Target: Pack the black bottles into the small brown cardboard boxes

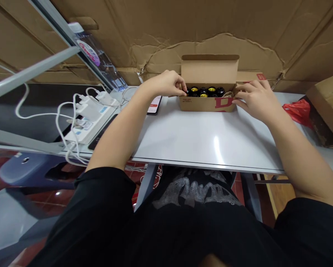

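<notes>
An open cardboard box with red print stands on the white table, its lid raised at the back. Inside sit several small black round pieces, some with yellow threaded-looking rings; their kind is too small to make out. A crumpled brown bit lies at the box's right end. My left hand is closed at the left end, fingertips pinched on one black round piece. At the opposite end, my right hand grips the box, its thumb by the front wall and the fingers over the side.
A phone lies left of the box, partly behind my left forearm. Farther left are a white power strip with cables and a clear plastic bottle. A red plastic bag and another carton sit right. Cardboard stands behind.
</notes>
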The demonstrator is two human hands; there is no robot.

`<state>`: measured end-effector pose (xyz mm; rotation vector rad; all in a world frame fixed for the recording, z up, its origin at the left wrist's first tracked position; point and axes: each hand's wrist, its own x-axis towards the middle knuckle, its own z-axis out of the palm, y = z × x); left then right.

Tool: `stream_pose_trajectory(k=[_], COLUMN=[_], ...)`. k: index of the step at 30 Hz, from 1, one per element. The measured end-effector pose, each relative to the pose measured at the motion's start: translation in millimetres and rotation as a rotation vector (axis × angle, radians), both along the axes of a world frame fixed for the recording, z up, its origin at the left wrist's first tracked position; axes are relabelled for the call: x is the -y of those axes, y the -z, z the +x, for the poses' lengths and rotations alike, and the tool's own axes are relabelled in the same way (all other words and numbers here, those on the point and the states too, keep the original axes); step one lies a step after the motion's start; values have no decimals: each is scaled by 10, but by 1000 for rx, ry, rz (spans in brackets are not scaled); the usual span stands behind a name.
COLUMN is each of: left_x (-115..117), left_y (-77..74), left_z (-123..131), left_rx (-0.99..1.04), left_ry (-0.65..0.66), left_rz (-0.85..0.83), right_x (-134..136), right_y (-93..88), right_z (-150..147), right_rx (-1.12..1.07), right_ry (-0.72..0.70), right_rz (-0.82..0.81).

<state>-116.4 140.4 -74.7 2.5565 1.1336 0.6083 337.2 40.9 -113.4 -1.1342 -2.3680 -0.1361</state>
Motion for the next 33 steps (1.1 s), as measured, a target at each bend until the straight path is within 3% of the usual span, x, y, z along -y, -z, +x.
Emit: stream_pose_trajectory(k=[6,13,16,20,27,33], left_x=[-24,141,185,360,915,1009], left_y=[-33,-126,-40,151,401,526], left_z=[125,-91,-85,161,777,906], left_rx=[-30,163,359,581,662,706], left_ry=[-37,-69,-49,-87,72,95], left_rz=[38,7,2,2,-40,-69], right_x=[-65,-33,37,148,362,411], right_y=[64,67,51,60,97,75], right_z=[17,-16,-123,-342,-674,-687], right_rx=[40,60,25,-77,-154,-134], right_ry=[17,15,47,42,-111,-120], right_rz=[40,93,104,81,71,55])
